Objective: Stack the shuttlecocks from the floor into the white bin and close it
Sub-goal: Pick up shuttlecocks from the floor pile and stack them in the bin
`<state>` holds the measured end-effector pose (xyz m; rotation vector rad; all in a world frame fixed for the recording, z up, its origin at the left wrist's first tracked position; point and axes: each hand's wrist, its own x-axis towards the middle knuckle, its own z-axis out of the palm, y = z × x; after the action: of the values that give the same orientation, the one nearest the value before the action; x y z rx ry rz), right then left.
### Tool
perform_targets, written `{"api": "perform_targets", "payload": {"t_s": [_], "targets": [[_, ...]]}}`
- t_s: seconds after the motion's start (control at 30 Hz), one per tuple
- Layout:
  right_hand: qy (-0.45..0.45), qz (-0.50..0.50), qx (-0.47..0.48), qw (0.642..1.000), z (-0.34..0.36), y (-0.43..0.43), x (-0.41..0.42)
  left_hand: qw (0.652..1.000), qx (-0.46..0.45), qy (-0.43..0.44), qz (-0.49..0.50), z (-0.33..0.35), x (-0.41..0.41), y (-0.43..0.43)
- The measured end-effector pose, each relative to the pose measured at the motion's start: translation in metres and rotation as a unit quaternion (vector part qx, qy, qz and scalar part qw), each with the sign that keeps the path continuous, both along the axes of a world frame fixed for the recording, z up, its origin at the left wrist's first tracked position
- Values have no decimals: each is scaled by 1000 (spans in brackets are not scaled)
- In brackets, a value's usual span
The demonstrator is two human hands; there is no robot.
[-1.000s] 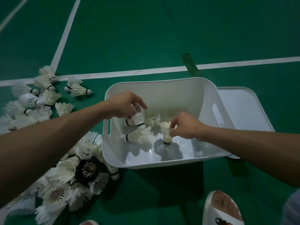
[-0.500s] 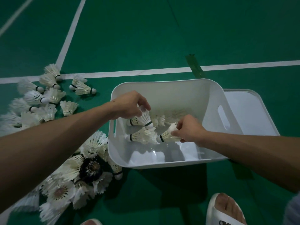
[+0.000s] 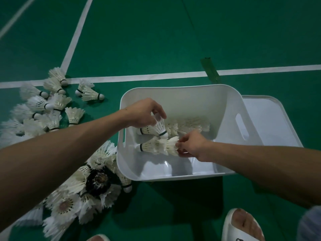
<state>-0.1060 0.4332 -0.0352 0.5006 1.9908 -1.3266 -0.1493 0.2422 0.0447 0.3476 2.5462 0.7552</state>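
The dark print on your slipper (image 3: pixel 243 228) is cut off and unreadable. Since half a second ago, the feathered shuttlecock (image 3: pixel 172 146) pinched in your right hand (image 3: pixel 191 145) has slid into the one lying in the white bin (image 3: pixel 180 94). Your left hand (image 3: pixel 144 113) curls round a second shuttlecock (image 3: pixel 160 126), cork down, just beyond. Loose shuttlecocks (image 3: pixel 52 105) lie on the floor to the left.

Shuttlecocks (image 3: pixel 150 146) lie stacked (sideways) in open white bin (image 3: pixel 182 101)
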Motion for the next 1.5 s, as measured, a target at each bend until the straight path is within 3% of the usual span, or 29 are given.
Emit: {"api": "perform_targets", "payload": {"t_s": [0.33,0.53,0.67,0.73,0.87,1.0,1.23,1.37,1.5], "targets": [[-7,-10,-31,999,-7,-7,-10,998,-9,2,-63,-7,-2,5],[21,73,25,997,9,16,-11,996,-21,21,-89,-5,2,12],[96,51,-34,993,31,33,-11,991,-29,25,-129,0,9,21],[151,101,-46,982,40,39,-8,982,-61,43,-175,-1,13,27],[233,250,4,940,48,41,2,964,-84,32,-250,-6,22,41],[278,270,57,920,43,36,4,976,-45,51,-209,-12,27,51],[250,274,108,922,49,47,-16,989,-2,33,-144,-23,34,31],[215,258,121,934,49,62,-25,979,-121,10,-165,-36,29,23],[190,234,123,945,39,64,-25,967,-171,-15,-189,-51,27,22]]}}
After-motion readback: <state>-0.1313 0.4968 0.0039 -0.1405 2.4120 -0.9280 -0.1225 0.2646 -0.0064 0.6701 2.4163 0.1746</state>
